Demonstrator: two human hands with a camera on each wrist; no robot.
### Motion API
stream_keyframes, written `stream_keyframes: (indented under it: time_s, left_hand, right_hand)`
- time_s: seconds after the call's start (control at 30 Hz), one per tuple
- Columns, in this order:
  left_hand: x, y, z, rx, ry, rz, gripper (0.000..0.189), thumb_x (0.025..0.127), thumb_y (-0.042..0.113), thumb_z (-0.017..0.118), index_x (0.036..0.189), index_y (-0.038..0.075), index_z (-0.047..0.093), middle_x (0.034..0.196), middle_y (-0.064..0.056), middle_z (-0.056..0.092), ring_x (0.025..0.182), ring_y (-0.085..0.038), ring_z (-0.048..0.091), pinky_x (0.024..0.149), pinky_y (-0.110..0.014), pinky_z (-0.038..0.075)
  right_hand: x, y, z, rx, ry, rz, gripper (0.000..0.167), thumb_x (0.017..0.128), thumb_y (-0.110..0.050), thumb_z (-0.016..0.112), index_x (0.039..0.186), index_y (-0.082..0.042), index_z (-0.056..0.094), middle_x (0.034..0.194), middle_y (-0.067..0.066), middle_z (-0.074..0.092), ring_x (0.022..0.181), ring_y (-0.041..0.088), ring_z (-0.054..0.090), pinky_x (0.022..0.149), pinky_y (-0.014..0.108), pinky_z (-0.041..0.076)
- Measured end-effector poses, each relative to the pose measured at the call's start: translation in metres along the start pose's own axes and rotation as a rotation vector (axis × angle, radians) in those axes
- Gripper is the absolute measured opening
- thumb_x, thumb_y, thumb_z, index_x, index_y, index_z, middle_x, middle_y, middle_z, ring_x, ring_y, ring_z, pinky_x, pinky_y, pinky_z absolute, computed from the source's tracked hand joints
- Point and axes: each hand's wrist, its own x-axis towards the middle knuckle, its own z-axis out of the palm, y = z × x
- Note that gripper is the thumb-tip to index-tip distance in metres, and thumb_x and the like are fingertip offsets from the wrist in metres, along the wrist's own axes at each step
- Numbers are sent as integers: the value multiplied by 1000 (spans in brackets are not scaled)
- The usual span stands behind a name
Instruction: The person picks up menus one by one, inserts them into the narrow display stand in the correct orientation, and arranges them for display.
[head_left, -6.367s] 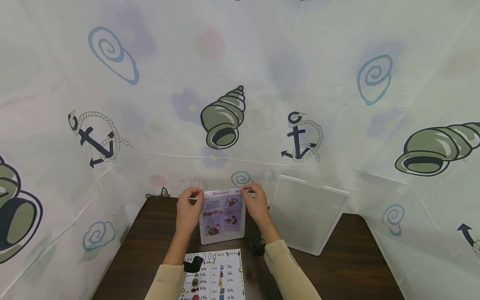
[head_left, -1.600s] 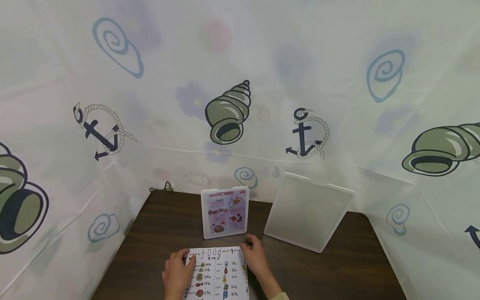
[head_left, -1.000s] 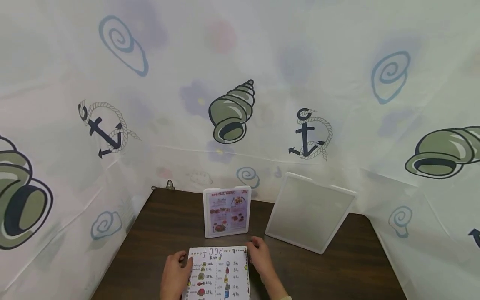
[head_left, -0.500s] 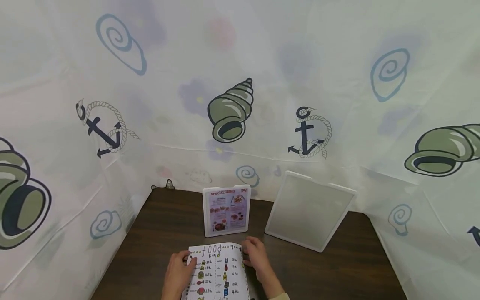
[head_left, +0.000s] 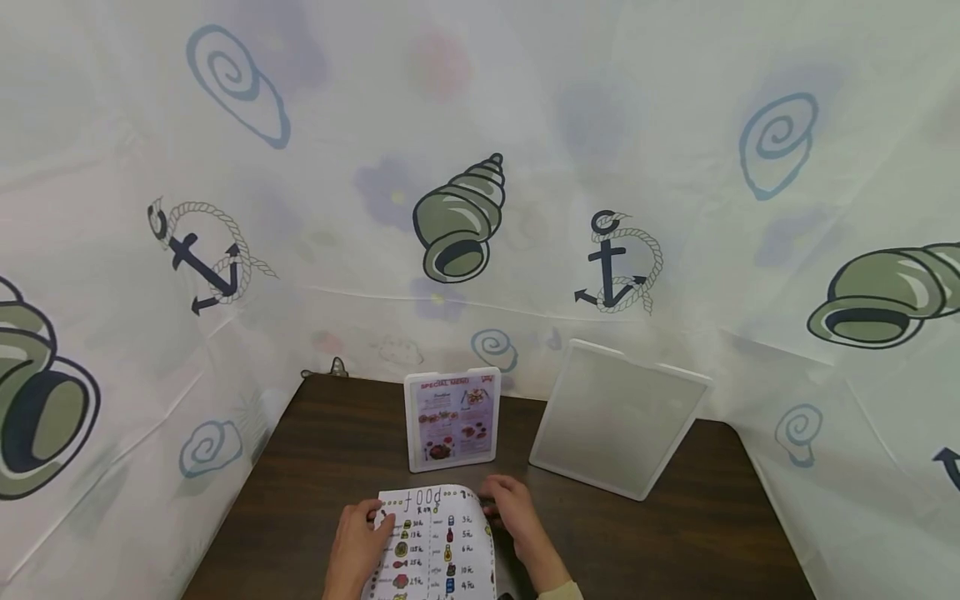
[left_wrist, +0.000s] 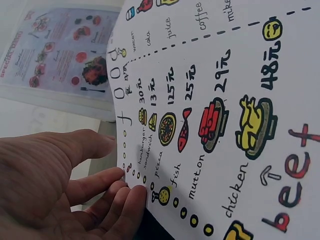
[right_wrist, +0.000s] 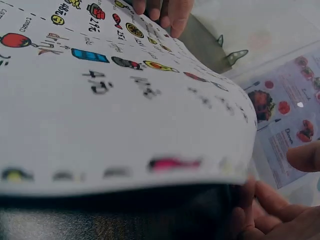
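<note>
A white paper sheet (head_left: 427, 550) with a hand-drawn food and drink price list lies low in the head view, its right upper corner bowed upward. My left hand (head_left: 355, 546) is at its left edge. Fingertips (left_wrist: 135, 200) touch that edge in the left wrist view, with the thumb (left_wrist: 97, 145) off the paper. On the other side, my right hand (head_left: 517, 521) is at the raised corner. In the right wrist view its fingers (right_wrist: 245, 202) meet the paper's edge from beneath, while the thumb (right_wrist: 306, 155) stands apart from it.
Behind the sheet stands a small white-framed holder (head_left: 453, 421) with a printed special menu inside. Right of it, a larger white frame (head_left: 618, 421) leans tilted with a blank pale panel. All sit on a dark wood table (head_left: 285, 500) before a shell-and-anchor-patterned cloth (head_left: 330, 150).
Earlier, both hands were at the top of the menu holder; they have come down to the price list sheet. Its right upper corner, flat about a second ago, now curves upward.
</note>
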Motion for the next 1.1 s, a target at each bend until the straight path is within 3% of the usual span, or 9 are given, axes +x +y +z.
stream_keyframes:
  time_s: [0.17,0.37,0.57,0.73,0.83,0.97,1.1]
  left_hand:
    - [0,-1,0,1,10,16,42,95,19,76,128,-7,70,115,-22,63,103,-30,61,90,-52,49]
    - [-1,2,-1,-8,-2,-8,43,96,19,76,129,-8,69,117,-22,62,103,-31,60,90,-54,49]
    - [-1,1,0,-11,7,1,42,95,18,76,128,-8,69,116,-22,62,102,-30,60,89,-52,49]
    - [0,0,0,-16,2,7,42,96,19,76,128,-8,69,114,-21,62,101,-29,60,88,-50,49]
    - [0,-1,1,-19,0,8,42,96,19,76,128,-7,70,114,-20,62,101,-29,60,88,-50,49]
    - [1,-2,2,-20,4,2,42,96,19,75,128,-8,69,114,-21,62,101,-29,60,88,-52,49]
    - [1,-3,3,-21,13,-28,43,98,20,74,130,-8,68,115,-21,63,101,-29,60,88,-51,49]
  right_hand:
    - [1,1,-1,-42,-9,-15,43,102,-29,66,129,4,70,111,16,77,84,20,64,73,35,47]
    - [-1,-1,-2,-65,9,-64,37,103,-25,66,124,6,71,117,19,73,99,26,66,83,39,51]
    - [-3,0,-3,-18,6,-2,51,100,-26,70,142,1,58,124,17,69,101,26,66,80,37,49]
    - [-4,6,-4,39,-30,33,59,100,-22,71,148,7,51,121,19,72,99,22,70,83,39,57]
    - [-4,10,-4,41,-63,46,49,101,-18,70,140,10,59,116,17,75,95,20,73,81,39,62]
    - [-5,15,-5,-16,-83,37,29,103,-16,70,122,5,71,106,12,78,87,18,74,73,36,62]
    - [-7,16,-5,-49,-86,14,23,103,-16,69,116,2,73,99,9,78,81,17,74,68,33,62]
